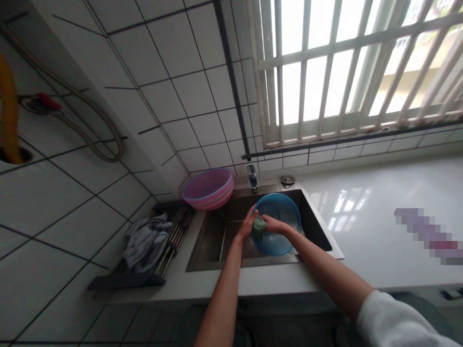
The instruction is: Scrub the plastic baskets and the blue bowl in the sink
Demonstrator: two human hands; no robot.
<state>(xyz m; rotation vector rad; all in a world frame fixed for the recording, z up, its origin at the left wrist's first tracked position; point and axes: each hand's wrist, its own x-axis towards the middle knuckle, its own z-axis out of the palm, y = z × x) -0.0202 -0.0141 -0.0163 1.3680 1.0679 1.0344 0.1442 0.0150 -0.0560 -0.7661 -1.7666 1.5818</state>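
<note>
A round blue plastic colander (285, 206) is tilted inside the steel sink (211, 246). My left hand (247, 224) is closed on the colander's left rim, with the thumb towards the inside. In my right hand (274, 225) is a crumpled green cloth (259, 229), pressed near that same rim close to my left fingers. My right fingers are bent around the cloth and partly hidden by it. The faucet (252, 179) stands behind the colander at the sink's back edge.
A pink and blue plastic basket (210, 190) rests on the sink's back left corner. Left of the sink, a striped cloth (148, 241) lies on a dark rack. A drain plug (287, 181) sits behind the sink. The white counter (361, 236) extends right, bearing a pixelated item (427, 233).
</note>
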